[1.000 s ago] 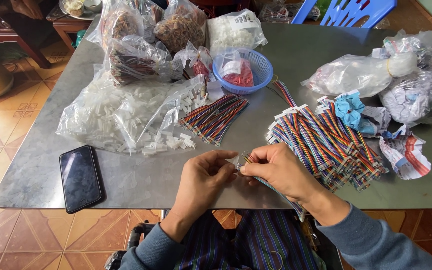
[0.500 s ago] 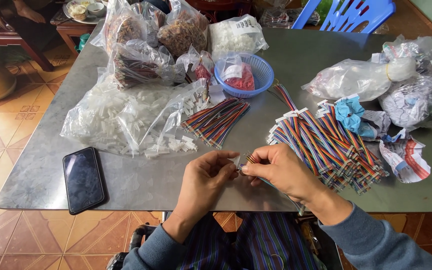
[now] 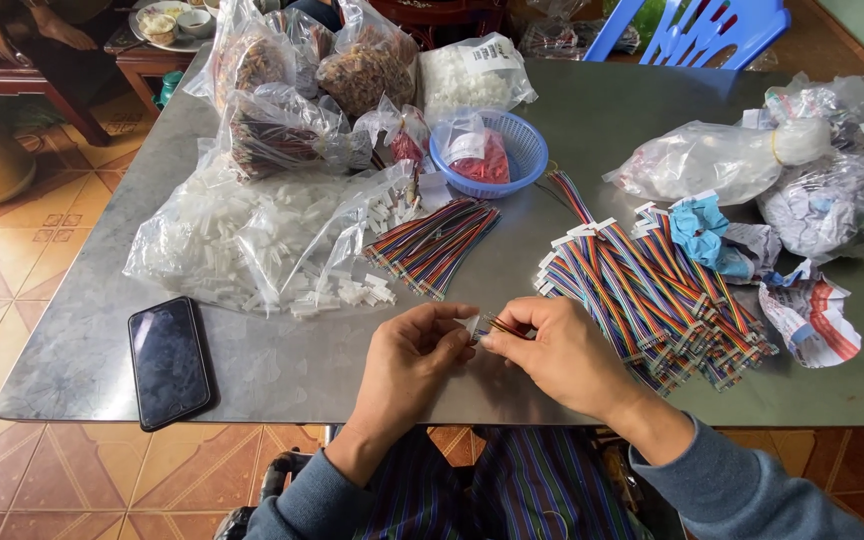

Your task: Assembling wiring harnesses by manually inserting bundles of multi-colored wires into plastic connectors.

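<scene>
Both hands, left hand and right hand, pinch a small connector (wires trailing) between their fingertips.

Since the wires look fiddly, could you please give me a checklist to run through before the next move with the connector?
1. Left hand pinches the small white connector: ok.
2. Right hand holds the wire ends at the connector: ok.
3. Wires fully seated in the connector: cannot tell, fingers hide it.
4. Loose white connectors within reach by the open bag: ok.
5. Pile of finished rainbow wire harnesses lies beside the right hand: ok.
6. Black phone lies apart from the hands: ok.
</scene>
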